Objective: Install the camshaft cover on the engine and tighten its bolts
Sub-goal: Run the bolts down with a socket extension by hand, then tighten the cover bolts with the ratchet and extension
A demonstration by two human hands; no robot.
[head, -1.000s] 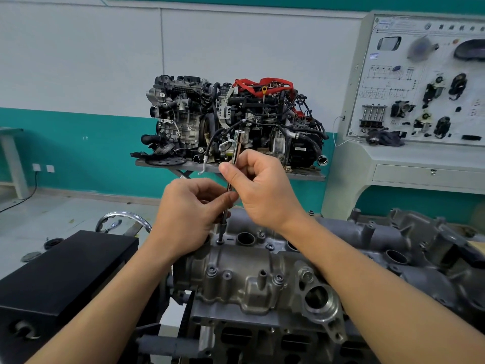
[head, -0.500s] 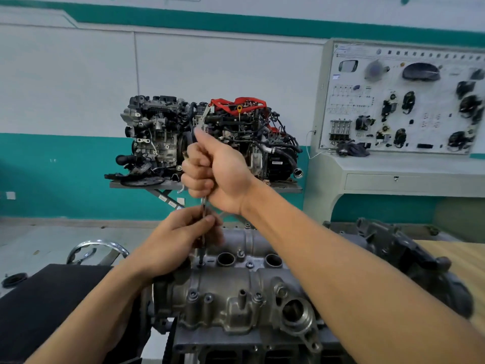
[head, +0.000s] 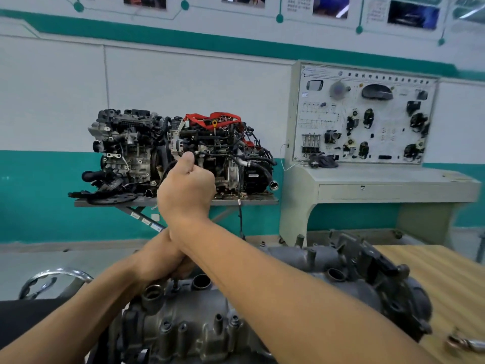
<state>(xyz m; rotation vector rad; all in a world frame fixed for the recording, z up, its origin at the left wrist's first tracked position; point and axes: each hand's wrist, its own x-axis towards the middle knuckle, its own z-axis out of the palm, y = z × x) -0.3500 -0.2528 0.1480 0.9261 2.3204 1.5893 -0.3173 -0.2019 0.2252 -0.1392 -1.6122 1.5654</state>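
Crossing lower than half a second ago, the right forearm is now covering most of the left grip (head: pixel 157 256) and hiding the driver shaft that was showing between the two hands. At the far left, a chrome ring (head: pixel 55 278) is sitting beside the work. Next, the left grip is staying low over the camshaft cover (head: pixel 204 327), fingers curling at its far edge; whether they are pinching the shaft I cannot tell. Above it the right grip (head: pixel 186 190) is clenching into a fist, thumb up, seemingly round the driver's hidden handle. I am reading this as a wrist turn partway through tightening one bolt, with the near-edge bolts (head: pixel 165 325) already sitting in place. The cover is lying seated on the engine (head: pixel 393 298), beside the wooden desk (head: pixel 446 279), where a blurred shiny tool (head: pixel 465 345) is lying.
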